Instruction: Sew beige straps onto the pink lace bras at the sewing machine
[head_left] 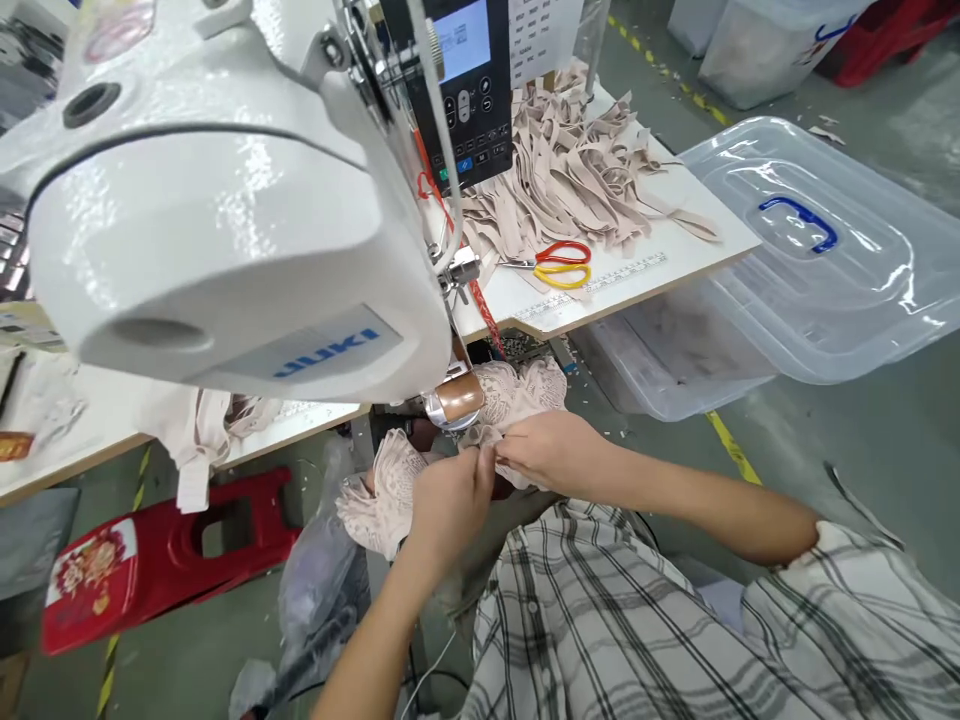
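Note:
A pale pink lace bra [394,490] is spread around the rounded metal arm end [455,402] of a white JUKI sewing machine [225,250]. My left hand [450,500] is closed on the bra's edge, thumb and fingers pinched just below the arm end. Close beside it, my right hand [551,450] pinches the same edge, its fingertips nearly meeting the left ones. One lace cup lies left of my left hand; the other lies above my right hand. The fabric between my fingertips is partly hidden.
Beige fabric strips [570,170] and scissors [559,265] with red and yellow handles lie on the white table [720,235]. A control panel [469,100] stands behind. Right is a clear plastic bin [660,350] with a lid [840,270]; a red stool [172,550] is lower left.

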